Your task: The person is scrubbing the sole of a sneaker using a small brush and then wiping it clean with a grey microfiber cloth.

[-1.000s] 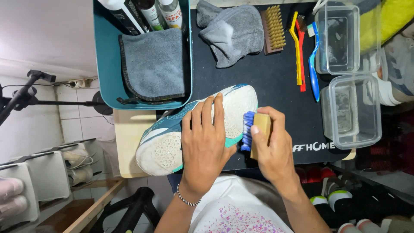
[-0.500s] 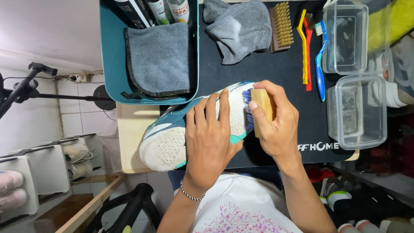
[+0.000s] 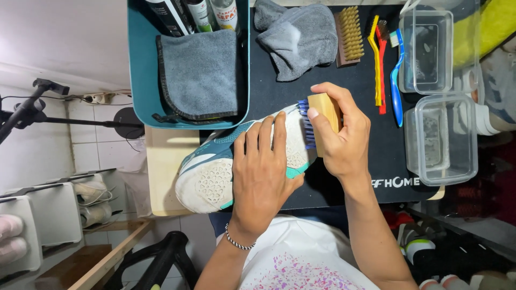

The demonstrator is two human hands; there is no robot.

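A teal and white sneaker point(image 3: 207, 177) lies sole-up across a black mat point(image 3: 279, 102). My left hand point(image 3: 263, 172) presses flat on the sole and holds the shoe down. My right hand point(image 3: 341, 134) grips a wooden brush with blue bristles point(image 3: 317, 121). Its bristles rest against the front part of the sole, near the toe end.
A teal tray point(image 3: 137, 80) with a grey cloth point(image 3: 201, 72) and spray bottles point(image 3: 196, 11) stands at the back left. Behind the shoe lie a grey rag point(image 3: 301, 37), a wooden brush point(image 3: 349, 35) and small coloured brushes point(image 3: 384, 64). Two clear plastic tubs point(image 3: 441, 139) stand right.
My right hand has slid the brush from the sole's near edge up and across toward the toe. The left hand has kept its hold on the shoe.
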